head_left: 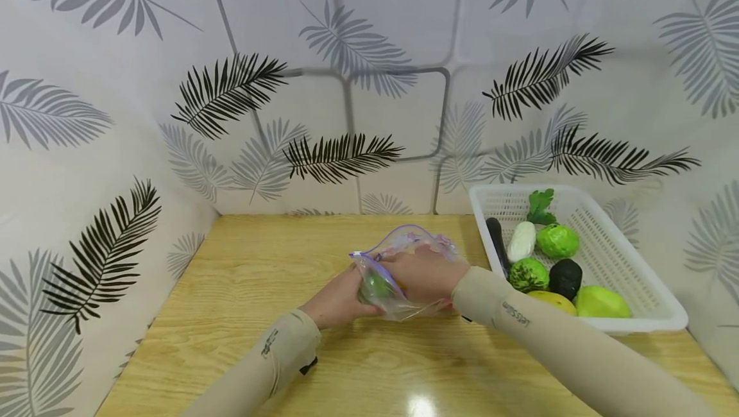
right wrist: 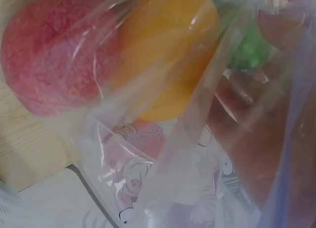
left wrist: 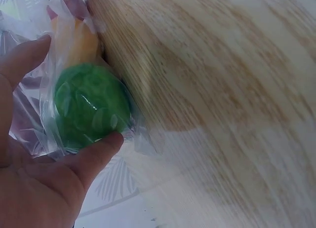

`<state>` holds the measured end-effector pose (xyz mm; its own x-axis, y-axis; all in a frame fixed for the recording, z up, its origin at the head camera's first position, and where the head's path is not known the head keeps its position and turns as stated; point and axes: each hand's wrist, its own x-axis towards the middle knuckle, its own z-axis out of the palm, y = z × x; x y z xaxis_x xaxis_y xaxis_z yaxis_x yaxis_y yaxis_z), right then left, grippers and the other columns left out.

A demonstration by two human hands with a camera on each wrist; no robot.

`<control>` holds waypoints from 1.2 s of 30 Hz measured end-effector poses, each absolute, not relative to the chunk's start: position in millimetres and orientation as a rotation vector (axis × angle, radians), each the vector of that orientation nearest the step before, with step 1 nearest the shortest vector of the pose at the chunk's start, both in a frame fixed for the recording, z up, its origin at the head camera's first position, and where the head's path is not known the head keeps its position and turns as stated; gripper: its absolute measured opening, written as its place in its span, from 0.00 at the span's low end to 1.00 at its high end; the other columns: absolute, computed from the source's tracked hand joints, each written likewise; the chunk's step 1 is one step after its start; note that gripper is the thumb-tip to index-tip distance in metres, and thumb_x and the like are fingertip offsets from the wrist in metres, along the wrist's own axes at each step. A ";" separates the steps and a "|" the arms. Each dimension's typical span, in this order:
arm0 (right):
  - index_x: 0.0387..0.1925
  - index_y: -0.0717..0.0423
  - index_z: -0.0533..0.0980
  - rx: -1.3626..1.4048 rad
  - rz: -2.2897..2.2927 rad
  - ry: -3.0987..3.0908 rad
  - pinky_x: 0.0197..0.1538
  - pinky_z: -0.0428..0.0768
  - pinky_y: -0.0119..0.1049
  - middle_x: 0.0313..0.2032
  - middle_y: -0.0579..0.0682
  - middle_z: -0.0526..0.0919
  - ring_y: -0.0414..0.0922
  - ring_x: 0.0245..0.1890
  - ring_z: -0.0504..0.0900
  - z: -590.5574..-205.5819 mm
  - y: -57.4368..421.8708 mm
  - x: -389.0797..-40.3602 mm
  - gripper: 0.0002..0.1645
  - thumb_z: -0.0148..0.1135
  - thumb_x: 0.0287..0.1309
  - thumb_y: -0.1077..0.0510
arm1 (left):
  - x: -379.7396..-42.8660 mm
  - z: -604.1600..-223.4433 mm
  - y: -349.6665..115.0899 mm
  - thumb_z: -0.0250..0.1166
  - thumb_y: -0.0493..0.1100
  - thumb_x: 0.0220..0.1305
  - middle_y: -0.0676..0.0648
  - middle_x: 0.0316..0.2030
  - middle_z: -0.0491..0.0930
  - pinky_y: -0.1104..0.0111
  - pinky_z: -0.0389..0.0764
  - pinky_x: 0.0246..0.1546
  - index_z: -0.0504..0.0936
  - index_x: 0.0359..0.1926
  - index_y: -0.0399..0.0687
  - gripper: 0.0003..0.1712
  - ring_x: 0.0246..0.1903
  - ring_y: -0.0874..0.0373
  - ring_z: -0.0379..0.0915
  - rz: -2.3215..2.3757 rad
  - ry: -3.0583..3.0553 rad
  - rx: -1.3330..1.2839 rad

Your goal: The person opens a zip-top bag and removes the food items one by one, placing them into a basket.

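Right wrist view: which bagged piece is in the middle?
The smooth orange rounded piece: it alone lies between the pinkish-red round piece and the bumpy green piece.

The bag (head_left: 399, 310) is clear with a violet-blue zip (head_left: 399, 228) and pinkish print (right wrist: 133, 181), over a green fruit (left wrist: 91, 104), an orange fruit (right wrist: 168, 55) and a mottled pink-red fruit (right wrist: 61, 55). The basket (head_left: 635, 324) is white, with a green leaf (head_left: 541, 206), white lump (head_left: 522, 242), black lump (head_left: 566, 279) and yellow-green fruit (head_left: 603, 303). Beige sleeves (head_left: 548, 335) carry dark lettering (head_left: 516, 313). Streaked grain marks the yellow-brown tabletop (head_left: 260, 269); black and grey fronds (head_left: 551, 77) pattern the whitish backdrop (head_left: 398, 115).
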<state>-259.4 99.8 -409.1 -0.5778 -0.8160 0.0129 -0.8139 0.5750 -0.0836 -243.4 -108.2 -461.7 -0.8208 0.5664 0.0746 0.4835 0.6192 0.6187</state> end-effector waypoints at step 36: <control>0.59 0.62 0.65 -1.409 -0.003 2.795 0.53 0.77 0.40 0.48 0.55 0.80 0.47 0.47 0.76 -427.5 83.8 -267.4 0.36 0.67 0.53 0.53 | -246.4 -464.5 -107.2 0.77 0.47 0.46 0.50 0.71 0.52 0.58 0.60 0.65 0.41 0.75 0.49 0.65 0.62 0.63 0.51 1.054 2.649 0.994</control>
